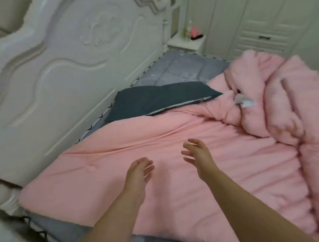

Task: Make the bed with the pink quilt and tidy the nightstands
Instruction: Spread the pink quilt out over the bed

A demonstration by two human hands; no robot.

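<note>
The pink quilt (175, 175) lies over most of the bed, flat near me and bunched in thick folds at the right (282, 106). A dark grey pillow (154, 101) sits at the head end, its lower edge under the quilt. My left hand (139, 173) and my right hand (196, 154) hover over the flat part of the quilt, fingers spread and relaxed, holding nothing. The far nightstand (186, 42) is white and carries small pink and green items and a dark object.
A white carved headboard (70, 69) runs along the left. Grey mattress cover (180, 68) shows bare at the head end. A small grey-white cloth (244, 100) lies in the quilt folds. White wardrobe doors (260, 25) stand behind the nightstand.
</note>
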